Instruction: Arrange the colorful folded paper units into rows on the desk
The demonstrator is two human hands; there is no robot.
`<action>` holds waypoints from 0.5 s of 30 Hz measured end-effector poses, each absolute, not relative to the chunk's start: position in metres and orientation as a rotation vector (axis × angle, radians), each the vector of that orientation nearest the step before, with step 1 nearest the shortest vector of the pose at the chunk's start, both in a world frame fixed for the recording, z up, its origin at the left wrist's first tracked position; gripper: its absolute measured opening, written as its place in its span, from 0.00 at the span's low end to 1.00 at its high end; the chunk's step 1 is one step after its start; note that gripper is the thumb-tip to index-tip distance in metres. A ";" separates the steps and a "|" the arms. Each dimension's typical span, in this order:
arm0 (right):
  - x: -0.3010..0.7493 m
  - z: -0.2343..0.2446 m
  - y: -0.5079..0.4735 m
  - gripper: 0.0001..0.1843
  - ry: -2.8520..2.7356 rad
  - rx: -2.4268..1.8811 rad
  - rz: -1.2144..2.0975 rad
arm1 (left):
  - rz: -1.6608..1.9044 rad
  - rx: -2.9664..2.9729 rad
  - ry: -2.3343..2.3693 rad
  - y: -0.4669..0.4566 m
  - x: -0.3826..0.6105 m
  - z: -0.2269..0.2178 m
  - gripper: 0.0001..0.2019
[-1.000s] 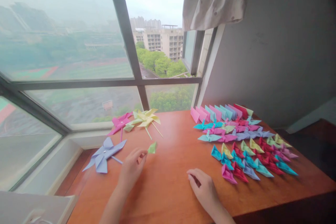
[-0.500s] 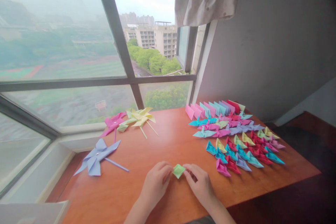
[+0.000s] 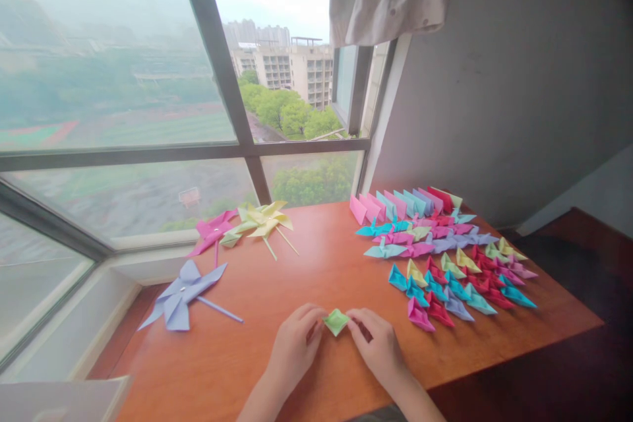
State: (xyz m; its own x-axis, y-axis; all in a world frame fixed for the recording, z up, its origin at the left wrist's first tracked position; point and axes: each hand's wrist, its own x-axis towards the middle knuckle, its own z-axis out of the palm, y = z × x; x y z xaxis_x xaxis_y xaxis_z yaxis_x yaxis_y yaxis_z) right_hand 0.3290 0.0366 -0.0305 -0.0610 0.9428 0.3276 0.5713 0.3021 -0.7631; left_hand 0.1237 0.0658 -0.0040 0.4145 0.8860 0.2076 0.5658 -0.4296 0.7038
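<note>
A small piece of light green folded paper (image 3: 336,322), diamond-shaped, is held between my two hands just over the table's near part. My left hand (image 3: 298,337) pinches its left corner between thumb and fingers. At the opposite corner, the fingertips of my right hand (image 3: 374,341) are closed on the paper as well. The nearest finished folds are a magenta paper boat (image 3: 420,314) and a red paper boat (image 3: 440,310), to the right of my right hand.
Several paper boats, paper cranes (image 3: 386,250) and upright folded papers (image 3: 395,205) stand in rows on the right of the wooden table (image 3: 297,277). A lilac pinwheel (image 3: 182,297), a pink pinwheel (image 3: 213,232) and a yellow pinwheel (image 3: 270,220) lie left, by the window.
The green paper's left and right corners sit slightly farther apart, and my hands have spread by a tiny amount. Both still grip it in the same place.
</note>
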 end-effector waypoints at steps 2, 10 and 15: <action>0.329 -0.031 0.036 0.11 -1.738 -1.378 0.586 | 0.793 2.110 1.238 0.065 0.124 -0.006 0.11; 0.332 -0.021 0.035 0.12 -1.568 -1.381 0.590 | 0.897 1.980 1.332 0.068 0.119 -0.015 0.11; 0.370 -0.003 0.032 0.12 -1.360 -1.481 0.472 | 0.950 2.002 1.322 0.072 0.116 -0.020 0.09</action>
State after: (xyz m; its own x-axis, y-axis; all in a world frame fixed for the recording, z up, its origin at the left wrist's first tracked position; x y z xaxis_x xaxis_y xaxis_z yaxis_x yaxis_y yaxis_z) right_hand 0.3695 0.0319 -0.0034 0.2838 0.8974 0.3379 0.4948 0.1647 -0.8532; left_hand 0.1160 0.0719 -0.0195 0.2651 0.9300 0.2546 0.5378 -0.3618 0.7615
